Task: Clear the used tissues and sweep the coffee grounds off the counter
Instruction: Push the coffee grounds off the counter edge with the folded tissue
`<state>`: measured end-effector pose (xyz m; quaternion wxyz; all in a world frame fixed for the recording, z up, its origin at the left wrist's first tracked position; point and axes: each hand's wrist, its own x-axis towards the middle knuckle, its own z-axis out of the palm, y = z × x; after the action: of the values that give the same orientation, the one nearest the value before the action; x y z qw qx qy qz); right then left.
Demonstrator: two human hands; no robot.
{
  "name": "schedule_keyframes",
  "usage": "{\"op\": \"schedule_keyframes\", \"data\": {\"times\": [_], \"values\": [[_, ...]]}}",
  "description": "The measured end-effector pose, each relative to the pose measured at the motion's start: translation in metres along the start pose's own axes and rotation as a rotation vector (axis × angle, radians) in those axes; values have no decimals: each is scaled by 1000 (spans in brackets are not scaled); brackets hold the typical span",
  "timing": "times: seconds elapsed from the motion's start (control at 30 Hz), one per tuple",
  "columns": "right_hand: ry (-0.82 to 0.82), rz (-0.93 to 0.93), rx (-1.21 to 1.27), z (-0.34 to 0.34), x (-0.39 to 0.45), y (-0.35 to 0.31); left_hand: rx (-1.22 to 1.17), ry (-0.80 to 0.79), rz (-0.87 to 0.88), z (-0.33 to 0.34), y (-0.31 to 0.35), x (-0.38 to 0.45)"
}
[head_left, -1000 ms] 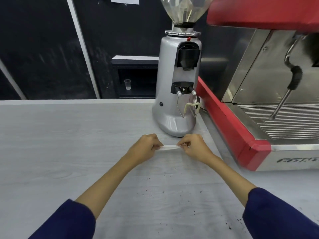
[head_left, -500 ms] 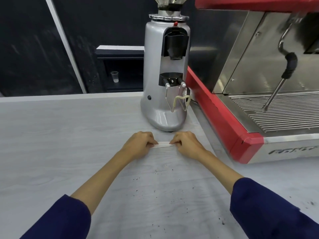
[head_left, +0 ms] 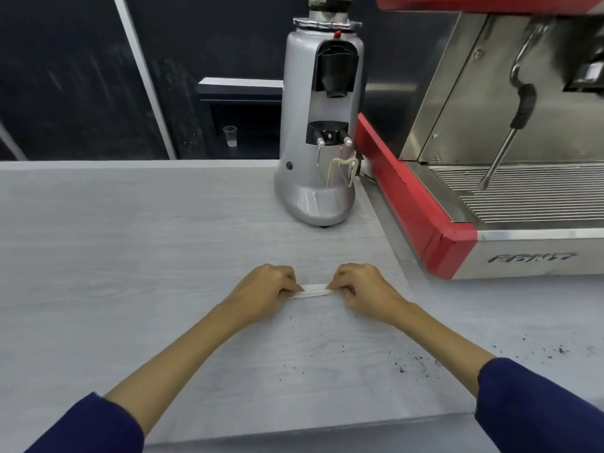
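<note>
A white folded tissue (head_left: 313, 291) lies stretched flat on the pale grey counter (head_left: 130, 256). My left hand (head_left: 266, 291) pinches its left end and my right hand (head_left: 362, 291) pinches its right end, both with fingers curled on it. Dark coffee grounds (head_left: 407, 364) are scattered on the counter nearer to me than the tissue, thin in the middle and denser at the right, with more specks at the far right (head_left: 555, 349).
A silver coffee grinder (head_left: 318, 125) stands on the counter beyond my hands. A red and steel espresso machine (head_left: 457, 191) fills the right side, its steam wand (head_left: 510, 125) hanging over the drip tray. The counter's near edge (head_left: 294, 436) runs below my forearms.
Both hands, still holding the tissue between them, have drawn back towards me, away from the grinder's base. The head camera has tilted down, showing the counter's near edge.
</note>
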<state>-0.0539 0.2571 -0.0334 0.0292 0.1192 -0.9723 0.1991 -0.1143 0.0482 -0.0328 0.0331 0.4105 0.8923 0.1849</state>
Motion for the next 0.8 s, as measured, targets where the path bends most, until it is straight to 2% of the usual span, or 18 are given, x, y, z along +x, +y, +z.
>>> {"op": "schedule_keyframes", "data": {"times": [0.27, 0.47, 0.63, 0.8], "values": [[-63, -79, 4, -1, -56, -19, -16, -22, 28, 12, 32, -47], [-151, -69, 60, -6, -70, -22, -30, 7, 50, 18, 46, -67], [-46, -19, 240, -22, -30, -32, -72, 173, -58, -13, 32, -61], [-20, -56, 256, -15, 40, -56, -6, 280, -190, -43, -8, -60]]}}
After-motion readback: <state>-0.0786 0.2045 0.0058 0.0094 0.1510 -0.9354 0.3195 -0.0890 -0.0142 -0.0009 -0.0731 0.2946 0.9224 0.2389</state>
